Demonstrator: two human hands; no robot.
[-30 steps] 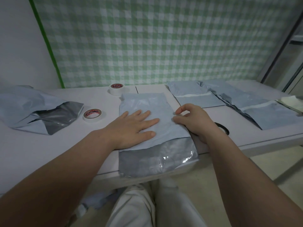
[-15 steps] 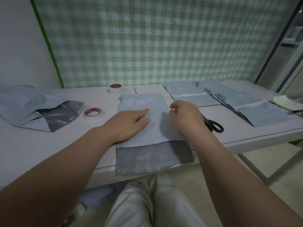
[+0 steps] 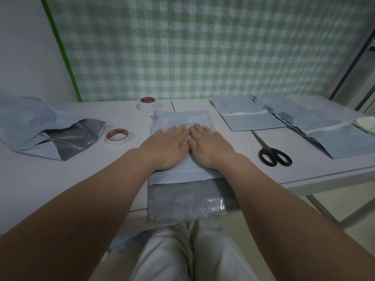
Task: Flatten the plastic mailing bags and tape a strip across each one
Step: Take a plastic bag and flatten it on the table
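My left hand (image 3: 166,148) and right hand (image 3: 210,147) lie flat with fingers stretched, side by side, pressing on the mailing bag (image 3: 182,173). This bag lies on the table (image 3: 60,179), its grey flap hanging over the near edge. The scissors (image 3: 273,154) are right of the bag, one tape roll (image 3: 119,136) left of it.

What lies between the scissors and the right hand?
Only bare table top separates the scissors from the right hand, as the head view shows.
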